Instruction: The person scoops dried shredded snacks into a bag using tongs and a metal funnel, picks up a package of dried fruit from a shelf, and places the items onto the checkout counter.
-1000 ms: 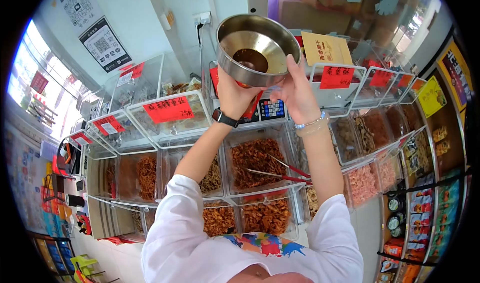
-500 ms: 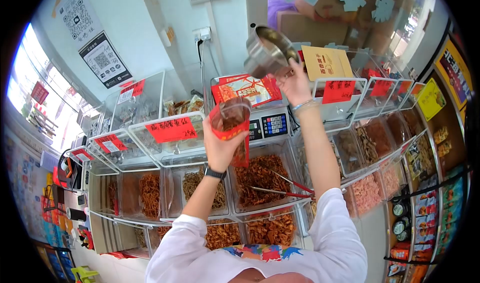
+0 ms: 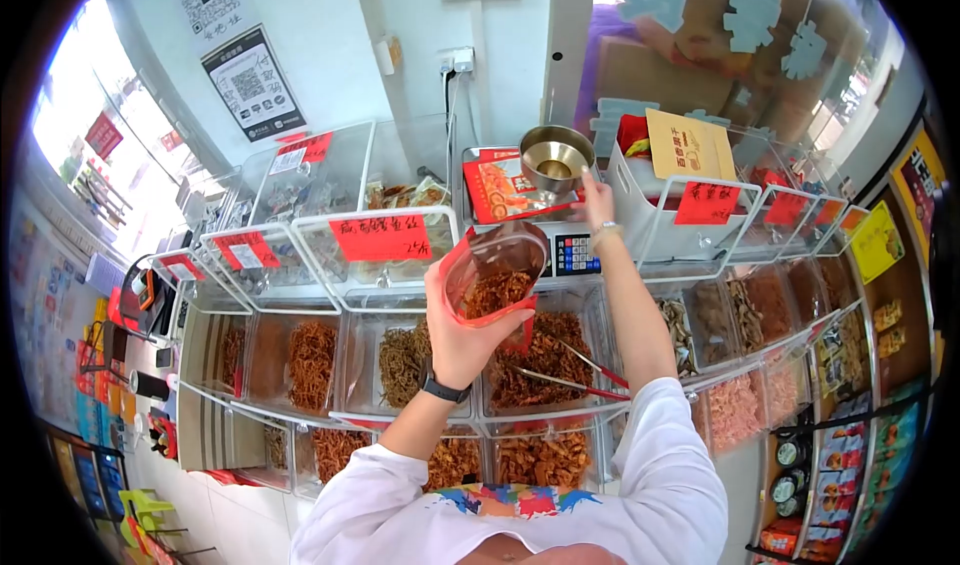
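Observation:
My left hand [image 3: 462,335] is wrapped round an open red pouch [image 3: 495,277], in which reddish-brown shredded food shows. Farther out, my right hand [image 3: 597,203] grips the rim of a metal funnel [image 3: 556,159], which is over the right side of the scale's tray. Flat red packets [image 3: 500,187] lie on that tray beside the funnel. Below the tray is the scale's keypad [image 3: 576,254], partly behind the pouch. Under the pouch, a bin of dark red shredded food [image 3: 545,365] holds red-handled tongs [image 3: 575,382].
Clear bins of dried food [image 3: 315,365] run along the counter, with lidded boxes bearing red price signs [image 3: 380,237] behind. A tan paper bag [image 3: 690,145] leans in a white box at right. Packaged goods [image 3: 840,450] hang on shelves at far right.
The funnel was above the pouch in both hands, then my right hand lifted it away and lowered it to the scale. My left hand kept the pouch, now with its opening in view.

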The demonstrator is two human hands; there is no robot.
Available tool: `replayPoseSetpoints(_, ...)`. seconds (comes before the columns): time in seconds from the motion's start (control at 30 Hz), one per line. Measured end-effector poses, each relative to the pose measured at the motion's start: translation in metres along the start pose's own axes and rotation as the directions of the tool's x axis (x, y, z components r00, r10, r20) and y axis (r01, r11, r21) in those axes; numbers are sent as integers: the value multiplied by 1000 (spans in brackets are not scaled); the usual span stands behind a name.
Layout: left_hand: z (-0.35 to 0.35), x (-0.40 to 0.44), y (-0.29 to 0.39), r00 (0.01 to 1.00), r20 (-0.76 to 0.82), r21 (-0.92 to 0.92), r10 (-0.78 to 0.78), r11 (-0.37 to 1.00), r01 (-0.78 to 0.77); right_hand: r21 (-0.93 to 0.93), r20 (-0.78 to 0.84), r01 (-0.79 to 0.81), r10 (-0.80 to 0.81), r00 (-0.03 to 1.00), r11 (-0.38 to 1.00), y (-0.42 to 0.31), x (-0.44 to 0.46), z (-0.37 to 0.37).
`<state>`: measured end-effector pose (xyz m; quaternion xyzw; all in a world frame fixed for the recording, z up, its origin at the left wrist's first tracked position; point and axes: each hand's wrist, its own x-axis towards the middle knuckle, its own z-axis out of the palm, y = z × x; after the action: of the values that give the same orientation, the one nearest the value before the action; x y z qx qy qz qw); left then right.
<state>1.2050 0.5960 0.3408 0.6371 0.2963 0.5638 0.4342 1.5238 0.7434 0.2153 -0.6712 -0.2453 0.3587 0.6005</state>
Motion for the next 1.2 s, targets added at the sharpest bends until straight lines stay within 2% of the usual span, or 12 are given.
replayPoseSetpoints(0.17, 0, -9, 31, 997, -30, -49, 65, 997, -66, 60, 521, 305, -290, 803, 950, -55, -181, -47)
replayPoseSetpoints(0.27, 2, -19, 49, 996, -34, -39, 83, 996, -85, 242, 551, 384, -452, 702, 891, -89, -297, -53)
replayPoseSetpoints(0.4, 5, -48, 77, 993, -49, -98, 112, 988, -116, -25, 416, 793, -715, 562, 609, -90, -363, -40)
replayPoseSetpoints(0.6, -36, -100, 98, 991, 66, -10, 120, 993, -119, 89, 266, 769, -759, 595, 633, -65, -408, -28)
replayPoseSetpoints(0.63, -53, -104, 101, 968, 130, 177, 216, 955, -237, 286, 256, 645, -705, 661, 709, -65, -420, -27)
replayPoseSetpoints(0.7, -84, -117, 83, 988, 104, 129, 110, 984, -123, 440, 272, 509, -649, 710, 740, -67, -444, -28)
replayPoseSetpoints(0.77, -115, -137, 60, 960, 281, -428, -9, 894, 134, 506, 311, 371, -566, 764, 779, -64, -467, -27)
replayPoseSetpoints(0.8, -122, -151, 55, 933, 341, -327, -112, 917, 229, 564, 343, 233, -481, 807, 792, -61, -479, -26)
replayPoseSetpoints(0.97, -143, -250, 46, 927, 317, -281, -199, 914, 292, 505, 282, 238, -420, 863, 830, -42, -539, -8)
replayPoseSetpoints(1.0, -139, -266, 65, 970, 183, -319, -162, 923, 214, 501, 281, 236, -415, 865, 832, -38, -549, -6)
replayPoseSetpoints(1.07, -148, -288, 89, 940, 141, -190, -311, 923, 334, 492, 308, 245, -430, 848, 835, -29, -572, -1)
replayPoseSetpoints(1.2, -188, -309, 104, 952, 83, -49, -295, 953, 299, 436, 426, 144, -345, 836, 888, -19, -598, 1)
